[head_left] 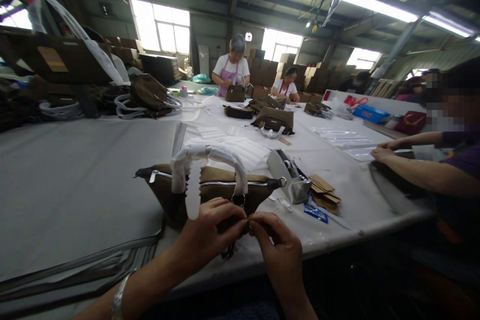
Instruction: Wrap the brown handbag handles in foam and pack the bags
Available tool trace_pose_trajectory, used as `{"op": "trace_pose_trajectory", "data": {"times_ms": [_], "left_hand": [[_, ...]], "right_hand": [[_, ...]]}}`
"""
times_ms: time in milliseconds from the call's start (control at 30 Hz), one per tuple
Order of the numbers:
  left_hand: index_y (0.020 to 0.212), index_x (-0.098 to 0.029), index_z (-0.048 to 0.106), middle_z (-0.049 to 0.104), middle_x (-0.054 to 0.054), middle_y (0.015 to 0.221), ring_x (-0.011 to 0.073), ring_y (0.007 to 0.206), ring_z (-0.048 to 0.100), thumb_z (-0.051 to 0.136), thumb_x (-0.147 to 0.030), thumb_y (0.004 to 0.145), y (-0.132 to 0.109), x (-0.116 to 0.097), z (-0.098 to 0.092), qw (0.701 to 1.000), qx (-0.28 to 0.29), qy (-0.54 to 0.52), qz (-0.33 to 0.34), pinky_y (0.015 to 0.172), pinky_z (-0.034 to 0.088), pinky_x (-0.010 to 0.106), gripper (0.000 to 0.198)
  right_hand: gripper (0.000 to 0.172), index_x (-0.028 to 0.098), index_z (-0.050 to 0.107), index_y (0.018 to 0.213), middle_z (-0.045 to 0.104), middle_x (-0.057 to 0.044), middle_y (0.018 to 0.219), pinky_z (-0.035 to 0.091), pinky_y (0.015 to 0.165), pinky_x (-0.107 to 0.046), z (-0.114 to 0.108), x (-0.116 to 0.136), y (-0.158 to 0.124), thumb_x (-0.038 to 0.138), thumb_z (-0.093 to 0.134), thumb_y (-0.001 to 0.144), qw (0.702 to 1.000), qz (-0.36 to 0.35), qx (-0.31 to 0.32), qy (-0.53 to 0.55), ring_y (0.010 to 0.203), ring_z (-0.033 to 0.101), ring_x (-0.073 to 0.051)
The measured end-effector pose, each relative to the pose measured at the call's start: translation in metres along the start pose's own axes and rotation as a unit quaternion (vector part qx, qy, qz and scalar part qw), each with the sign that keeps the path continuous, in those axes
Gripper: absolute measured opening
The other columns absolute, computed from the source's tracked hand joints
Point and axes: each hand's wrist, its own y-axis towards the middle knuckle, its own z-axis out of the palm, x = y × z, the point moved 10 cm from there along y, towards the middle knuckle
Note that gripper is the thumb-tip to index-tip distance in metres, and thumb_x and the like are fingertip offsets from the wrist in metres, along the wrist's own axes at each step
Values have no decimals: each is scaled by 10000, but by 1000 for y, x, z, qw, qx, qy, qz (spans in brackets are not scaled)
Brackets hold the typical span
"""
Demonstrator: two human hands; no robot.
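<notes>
A brown handbag with a silver zip stands on the white table in front of me, its handles wrapped in white padding. A pale strip with a wavy edge hangs from the handle. My left hand and my right hand meet at the bag's front, close to the metal ring of the right handle end. Both are closed in a pinch, fingertips nearly touching, on a small dark piece that I cannot make out. Below them dangles a dark strap or cord.
To the right are a grey tape dispenser, brown cards and a blue packet. Finished-looking brown bags lie farther back. A co-worker's hands work at the right; two people stand or sit behind. Grey sheets lie front left.
</notes>
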Motion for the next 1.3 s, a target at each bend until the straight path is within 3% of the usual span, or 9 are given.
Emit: {"op": "trace_pose_trajectory", "data": {"times_ms": [433,533,600,700,767,933,1033,1133,1300], "left_hand": [[973,-208,702,725,8,918,131,854,674,670,-166,905,-4,1,1,999,-24,-13,31,769,525,216,86],[1072,-230,697,725,23,1030,159,939,677,670,-184,904,-22,5,-43,994,-104,-2,45,790,538,247,177],[997,-215,708,708,18,946,160,858,660,632,-227,928,-43,22,-98,969,-245,1,31,741,526,269,103],[893,-206,689,650,-28,814,114,758,598,590,-298,955,-86,84,-175,864,-490,-94,-66,740,488,237,148],[987,-233,670,676,-45,916,92,866,620,542,-313,980,-91,135,-187,813,-525,-195,-158,819,480,200,151],[1047,-131,699,754,88,899,210,852,717,431,-464,999,-69,193,-124,816,-330,-353,-318,800,572,343,430],[1056,-105,718,763,118,905,267,915,727,435,-631,946,-74,188,-78,810,-236,-400,-358,855,575,393,607],[1195,-122,690,733,147,1139,320,1153,655,401,-745,895,-68,174,-51,835,-158,-389,-356,1023,494,457,749],[1516,-274,398,299,57,1634,253,1503,280,294,-727,935,-23,145,-20,853,-54,-437,-280,1236,226,421,744]], "right_hand": [[133,258,724,997,723,19,893,542,698,-189,2,8,-3,178,663,910,993,-77,-25,-80,764,677,-115],[272,263,662,1192,701,-19,1073,551,765,-211,-12,9,-12,203,651,927,983,-108,-72,-132,808,677,-118],[261,264,646,1195,687,-24,1083,546,807,-219,-17,7,-22,202,628,942,977,-124,-89,-147,850,675,-122],[207,270,648,1153,686,-26,1057,535,882,-252,-5,-2,-36,216,578,966,980,-128,-40,-143,988,667,-156],[254,267,612,1225,661,-57,1170,523,949,-321,8,-15,-41,269,549,979,986,-88,-10,-144,1106,636,-199],[573,269,342,1522,310,-103,1595,320,1170,-540,24,-42,-30,402,500,988,994,-8,6,-107,1458,324,-304],[658,230,287,1563,212,-100,1643,198,1217,-565,19,-52,-2,498,460,988,996,0,-11,-92,1521,161,-314],[716,178,258,1574,248,-127,1629,205,1222,-533,13,-62,27,583,370,993,998,31,-34,-40,1522,169,-302],[745,174,201,1587,266,-134,1621,236,1211,-521,31,-65,42,616,304,996,997,53,-43,-20,1503,238,-291]]}}
